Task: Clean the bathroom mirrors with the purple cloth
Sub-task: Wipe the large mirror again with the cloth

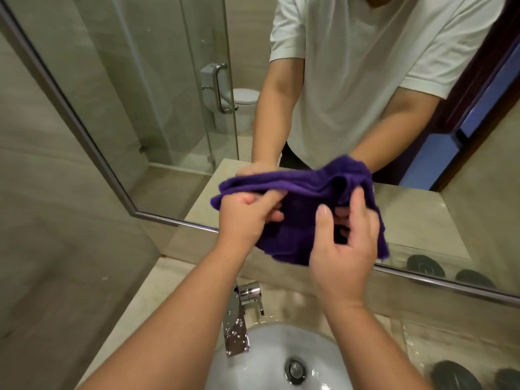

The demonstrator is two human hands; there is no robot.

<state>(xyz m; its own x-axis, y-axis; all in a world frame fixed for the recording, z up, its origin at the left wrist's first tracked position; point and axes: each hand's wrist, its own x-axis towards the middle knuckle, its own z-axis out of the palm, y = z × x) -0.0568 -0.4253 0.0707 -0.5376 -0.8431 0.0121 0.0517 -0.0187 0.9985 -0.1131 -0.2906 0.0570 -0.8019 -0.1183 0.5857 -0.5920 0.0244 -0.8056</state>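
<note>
A beige stone counter carries a white basin and a chrome tap under a steel-framed mirror. Above the basin, in front of the glass, the left hand and right hand both grip the soft, crumpled cloth, probably refolding it into a wiping pad.

Quantities: one cloth; two hands, left hand and right hand; one mirror; one tap; one basin; one drain; two dark discs.
</note>
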